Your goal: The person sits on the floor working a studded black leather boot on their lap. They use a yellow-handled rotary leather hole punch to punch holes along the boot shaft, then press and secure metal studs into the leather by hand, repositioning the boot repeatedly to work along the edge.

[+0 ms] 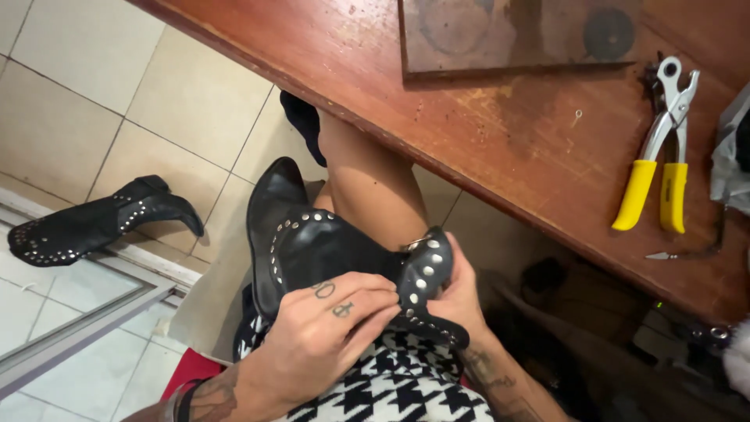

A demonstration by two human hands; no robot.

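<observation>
Both grips clamp the studded boot (328, 250); left hand (328, 328) covers right hand (461, 297)'s fingertips.

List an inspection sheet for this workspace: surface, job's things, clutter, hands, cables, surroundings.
Surface: worn wooden bench with a dark square slab on it.
Job's things: black studded boot held over the lap.
Clutter: yellow-handled pliers, small metal pick, tiny ring.
Hands: left hand grips the boot shaft; right hand holds the studded strap.
Cables: nothing seen.
Surroundings: second boot lying on the tiled floor.
</observation>
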